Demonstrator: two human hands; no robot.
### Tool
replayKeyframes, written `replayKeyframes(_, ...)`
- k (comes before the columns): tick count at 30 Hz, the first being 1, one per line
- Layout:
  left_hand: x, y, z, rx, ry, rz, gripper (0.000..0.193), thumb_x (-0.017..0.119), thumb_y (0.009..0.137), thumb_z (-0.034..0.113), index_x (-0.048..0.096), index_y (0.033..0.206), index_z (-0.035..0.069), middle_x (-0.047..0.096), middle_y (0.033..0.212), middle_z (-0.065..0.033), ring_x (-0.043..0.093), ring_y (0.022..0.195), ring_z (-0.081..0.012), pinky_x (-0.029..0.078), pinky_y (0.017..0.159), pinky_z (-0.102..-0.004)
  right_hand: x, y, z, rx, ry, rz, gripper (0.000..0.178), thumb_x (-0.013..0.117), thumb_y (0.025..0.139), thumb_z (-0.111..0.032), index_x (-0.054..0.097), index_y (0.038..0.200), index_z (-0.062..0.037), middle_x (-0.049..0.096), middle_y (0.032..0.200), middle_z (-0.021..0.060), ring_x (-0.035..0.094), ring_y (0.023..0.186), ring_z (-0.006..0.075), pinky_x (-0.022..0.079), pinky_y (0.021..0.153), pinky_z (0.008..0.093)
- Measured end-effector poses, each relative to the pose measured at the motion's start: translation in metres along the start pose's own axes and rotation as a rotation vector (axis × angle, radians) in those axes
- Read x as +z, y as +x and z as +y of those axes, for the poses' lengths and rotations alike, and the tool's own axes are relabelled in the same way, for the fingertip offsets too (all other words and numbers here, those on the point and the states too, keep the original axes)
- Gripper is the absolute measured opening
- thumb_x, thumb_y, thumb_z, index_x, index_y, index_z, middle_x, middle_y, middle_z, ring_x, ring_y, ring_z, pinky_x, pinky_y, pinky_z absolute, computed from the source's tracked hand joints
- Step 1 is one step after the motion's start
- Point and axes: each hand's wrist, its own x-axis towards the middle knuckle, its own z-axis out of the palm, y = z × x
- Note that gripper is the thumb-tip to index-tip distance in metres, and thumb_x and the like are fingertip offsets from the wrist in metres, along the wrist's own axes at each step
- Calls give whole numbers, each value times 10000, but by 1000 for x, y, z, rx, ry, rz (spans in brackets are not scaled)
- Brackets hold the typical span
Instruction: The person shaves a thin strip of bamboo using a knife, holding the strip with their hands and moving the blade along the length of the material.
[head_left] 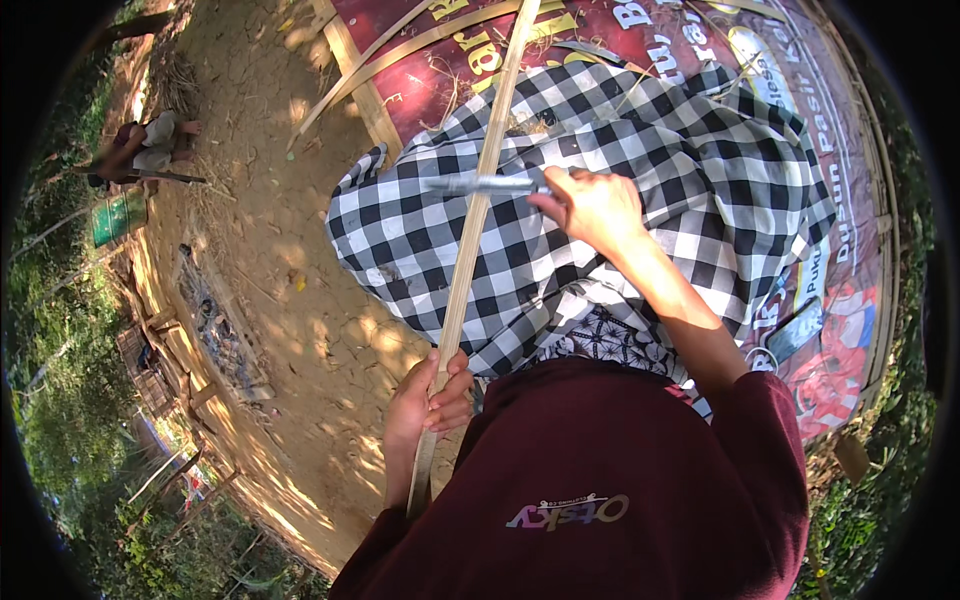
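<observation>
A long, pale bamboo strip (pixel 467 255) runs from beside my body up past the top edge of the view. My left hand (pixel 428 403) is closed around its near part. In my right hand (pixel 590 205) is a knife (pixel 485 185), gripped by the handle, which my fingers mostly hide. Its grey blade, smeared by motion, lies crosswise over the strip at about mid-length; whether it cuts in, I cannot tell. Beneath both, a black-and-white checked cloth (pixel 640 150) covers my lap and legs.
A printed banner (pixel 390 108) lies under the cloth, with thin bamboo strips (pixel 425 48) and shavings on it. Beyond its left edge is bare, cracked ground (pixel 290 230). Another person (pixel 150 145) sits at the far left, near a burnt patch (pixel 215 320) and a log border.
</observation>
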Motion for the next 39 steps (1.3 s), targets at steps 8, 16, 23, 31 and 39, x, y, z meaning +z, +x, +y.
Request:
replayKeyframes(8, 1, 7, -1, 17, -4, -24, 350, 257, 1015, 428, 372, 904, 117, 292, 535, 55, 232, 327, -32, 229, 321, -165, -8, 1, 36, 95, 147, 251, 347, 536, 907, -416, 586, 751, -111, 550, 507, 103, 582, 496, 344, 436, 437, 434)
replayKeyframes(16, 18, 5, 2, 33, 25, 96, 346, 267, 1015, 415, 384, 901, 109, 288, 536, 50, 217, 338, -34, 225, 326, -174, 14, -54, -70, -339, 293, -36, 396, 522, 873, -528, 582, 829, -139, 547, 526, 44, 580, 443, 266, 433, 383, 358)
replayKeyframes(23, 13, 6, 1, 83, 52, 95, 350, 285, 1015, 408, 384, 905, 91, 280, 533, 45, 215, 340, -42, 223, 332, -184, -5, 9, -3, 8, 56, -10, 377, 473, 913, -497, 590, 849, -145, 580, 525, 112, 618, 497, 318, 479, 420, 407)
replayKeyframes(31, 1, -10, -9, 4, 3, 37, 371, 296, 1010, 428, 387, 915, 82, 316, 543, 43, 229, 337, -34, 224, 321, -179, 8, 44, 99, 236, 41, 340, 403, 431, 952, -446, 609, 871, -94, 614, 606, 155, 617, 607, 391, 478, 536, 493)
replayKeyframes(39, 5, -1, -1, 21, 91, 24, 363, 342, 999, 443, 394, 922, 92, 304, 544, 45, 214, 338, -31, 210, 328, -175, -19, -15, -63, -249, 314, -120, 395, 507, 896, -509, 589, 812, -132, 530, 473, 78, 576, 448, 285, 433, 396, 405)
